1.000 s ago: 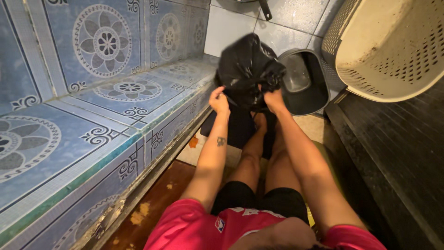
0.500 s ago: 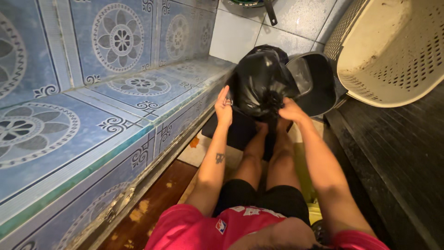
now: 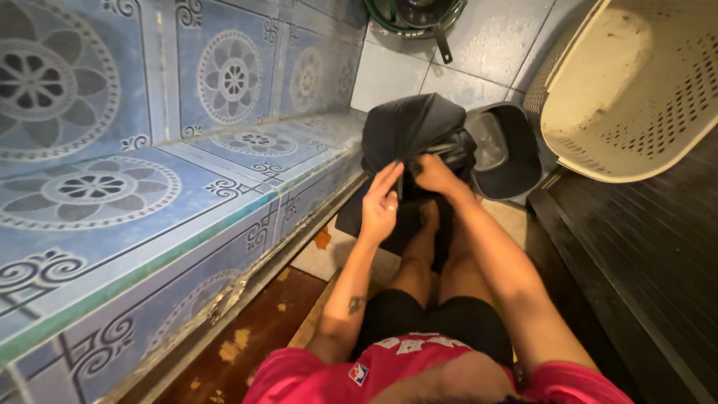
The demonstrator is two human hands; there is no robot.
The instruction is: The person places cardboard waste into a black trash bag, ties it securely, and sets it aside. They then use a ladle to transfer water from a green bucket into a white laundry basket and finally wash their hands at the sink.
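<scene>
From the head view, I held the black plastic bag (image 3: 413,133) up in front of my knees, just left of the dark bin (image 3: 502,150), which stood open and appeared to have no liner in it. My right hand (image 3: 436,175) had its fingers closed on the gathered plastic low on the bag. My left hand (image 3: 382,207) lay against the bag's left side, fingers mostly straight and only lightly pressing, not clamped. The bag looked full and bunched at the neck, so I judged the gathering done, while a finished knot did not show and the bag had not been set down anywhere. Left of the bin ran the blue patterned tiled ledge (image 3: 187,187); right of it leaned the cream perforated basket (image 3: 643,90); behind it a pan (image 3: 422,15) rested on the floor.
</scene>
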